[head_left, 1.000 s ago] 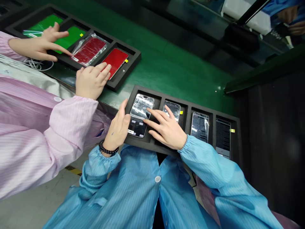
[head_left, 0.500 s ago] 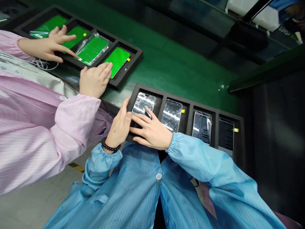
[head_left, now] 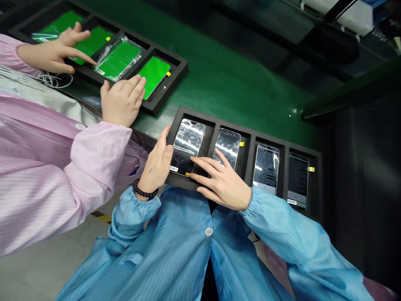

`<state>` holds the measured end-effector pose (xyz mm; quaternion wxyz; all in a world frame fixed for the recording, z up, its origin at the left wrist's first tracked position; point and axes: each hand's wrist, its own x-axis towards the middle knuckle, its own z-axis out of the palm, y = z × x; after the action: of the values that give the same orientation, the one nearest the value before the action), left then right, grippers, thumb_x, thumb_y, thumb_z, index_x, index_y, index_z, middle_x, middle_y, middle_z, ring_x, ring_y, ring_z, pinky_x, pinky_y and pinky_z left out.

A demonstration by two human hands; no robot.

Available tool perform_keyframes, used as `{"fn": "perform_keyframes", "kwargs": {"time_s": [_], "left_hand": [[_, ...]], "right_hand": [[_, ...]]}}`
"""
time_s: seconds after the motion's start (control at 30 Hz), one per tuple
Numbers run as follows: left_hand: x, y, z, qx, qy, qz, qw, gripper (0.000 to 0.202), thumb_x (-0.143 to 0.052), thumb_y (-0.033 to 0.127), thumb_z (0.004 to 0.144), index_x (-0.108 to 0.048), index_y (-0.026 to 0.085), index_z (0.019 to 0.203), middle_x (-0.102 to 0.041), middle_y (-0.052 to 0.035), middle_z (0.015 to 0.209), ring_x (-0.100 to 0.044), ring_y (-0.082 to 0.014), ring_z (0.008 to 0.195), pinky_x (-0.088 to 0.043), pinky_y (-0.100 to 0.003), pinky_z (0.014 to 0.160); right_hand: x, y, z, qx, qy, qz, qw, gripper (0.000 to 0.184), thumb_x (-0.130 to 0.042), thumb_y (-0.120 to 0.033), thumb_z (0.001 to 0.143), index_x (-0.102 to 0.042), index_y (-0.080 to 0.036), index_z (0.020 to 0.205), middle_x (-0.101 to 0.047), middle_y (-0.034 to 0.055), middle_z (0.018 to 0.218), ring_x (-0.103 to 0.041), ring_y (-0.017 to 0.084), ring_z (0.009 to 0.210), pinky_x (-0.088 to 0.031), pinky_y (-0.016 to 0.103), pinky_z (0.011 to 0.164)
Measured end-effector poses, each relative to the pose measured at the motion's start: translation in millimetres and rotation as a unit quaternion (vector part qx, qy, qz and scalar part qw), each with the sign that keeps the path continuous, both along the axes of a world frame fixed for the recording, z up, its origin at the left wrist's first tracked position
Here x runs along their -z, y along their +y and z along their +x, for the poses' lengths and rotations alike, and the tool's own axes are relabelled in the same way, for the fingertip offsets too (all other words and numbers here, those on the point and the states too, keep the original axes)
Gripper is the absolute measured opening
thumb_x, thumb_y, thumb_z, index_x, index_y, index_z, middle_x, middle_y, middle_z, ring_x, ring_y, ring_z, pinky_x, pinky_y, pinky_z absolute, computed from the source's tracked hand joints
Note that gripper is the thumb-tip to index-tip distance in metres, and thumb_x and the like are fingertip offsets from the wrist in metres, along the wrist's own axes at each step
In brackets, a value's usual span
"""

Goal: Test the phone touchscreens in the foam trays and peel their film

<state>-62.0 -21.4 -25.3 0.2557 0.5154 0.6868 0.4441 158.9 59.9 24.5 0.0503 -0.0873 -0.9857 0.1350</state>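
Note:
A black foam tray (head_left: 247, 136) lies before me with phones in its compartments. My left hand (head_left: 157, 161) rests at the tray's left end, fingers stretched along its edge. Beside it is the leftmost phone (head_left: 189, 136), its screen dark and glossy with reflections. My right hand (head_left: 221, 182) is over the lower part of the first two compartments, fingers spread, holding nothing. It partly covers the second phone (head_left: 228, 144). The third phone (head_left: 266, 165) and the fourth phone (head_left: 297, 173) show lines of text on dark screens.
To the left, a co-worker in pink sleeves has a hand (head_left: 123, 98) and another hand (head_left: 56, 52) over a second black tray (head_left: 171, 90) of phones with green screens. A white cable (head_left: 56, 81) lies by that tray. Under both trays is a green tabletop (head_left: 225, 92).
My right hand has moved right, off the leftmost phone's screen, uncovering its lower part and partly covering the second phone. My left hand has stayed almost in place.

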Motion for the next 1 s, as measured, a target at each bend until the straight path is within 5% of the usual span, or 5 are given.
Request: {"fn": "perform_keyframes", "kwargs": {"time_s": [0.3, 0.47, 0.57, 0.77, 1.0], "left_hand": [[-1.5, 0, 0, -0.003, 0.000, -0.006, 1.000, 0.077, -0.022, 0.068, 0.101, -0.028, 0.018, 0.159, -0.037, -0.0150, 0.162, -0.036, -0.0286, 0.151, -0.029, -0.049, 0.127], [-7.8, 4, -9, 0.028, 0.052, -0.057, 0.997, 0.077, -0.026, 0.066, 0.100, -0.029, 0.016, 0.159, -0.034, -0.0142, 0.164, -0.031, -0.0294, 0.154, -0.023, -0.048, 0.130], [-13.0, 14, -20, 0.076, 0.134, -0.068, 0.986, 0.077, -0.029, 0.066, 0.100, -0.037, 0.013, 0.155, -0.035, -0.0167, 0.163, -0.027, -0.0338, 0.155, -0.020, -0.056, 0.130], [-12.9, 56, -33, 0.140, 0.153, -0.016, 0.978, 0.070, -0.032, 0.068, 0.099, -0.045, 0.022, 0.150, -0.035, -0.0087, 0.164, -0.025, -0.0325, 0.156, -0.017, -0.060, 0.130], [27.5, 98, -44, 0.100, -0.027, 0.074, 0.992, 0.079, -0.016, 0.074, 0.098, -0.040, 0.020, 0.149, -0.044, -0.0043, 0.159, -0.037, -0.0260, 0.150, -0.022, -0.053, 0.131]], "right_hand": [[-25.4, -5, 48, 0.158, 0.042, 0.011, 0.986, 0.040, -0.043, -0.034, 0.103, -0.060, -0.025, 0.138, -0.048, 0.0115, 0.158, -0.050, 0.031, 0.138, -0.028, 0.066, 0.123], [-21.1, 7, 76, 0.246, 0.052, 0.020, 0.968, 0.033, -0.044, -0.030, 0.104, -0.067, -0.025, 0.127, -0.053, 0.0117, 0.151, -0.052, 0.030, 0.135, -0.031, 0.064, 0.121], [-13.7, 24, 84, 0.287, 0.038, 0.035, 0.956, 0.033, -0.043, -0.033, 0.104, -0.071, -0.022, 0.119, -0.056, 0.0129, 0.147, -0.053, 0.032, 0.133, -0.033, 0.064, 0.119], [-3.0, 59, 62, 0.307, 0.008, 0.056, 0.950, 0.036, -0.044, -0.036, 0.104, -0.070, -0.022, 0.125, -0.054, 0.0145, 0.150, -0.049, 0.034, 0.136, -0.033, 0.066, 0.117], [-0.1, 78, 16, 0.247, -0.022, 0.058, 0.967, 0.039, -0.043, -0.035, 0.105, -0.065, -0.021, 0.133, -0.044, 0.0153, 0.159, -0.044, 0.031, 0.143, -0.027, 0.064, 0.122]]}}
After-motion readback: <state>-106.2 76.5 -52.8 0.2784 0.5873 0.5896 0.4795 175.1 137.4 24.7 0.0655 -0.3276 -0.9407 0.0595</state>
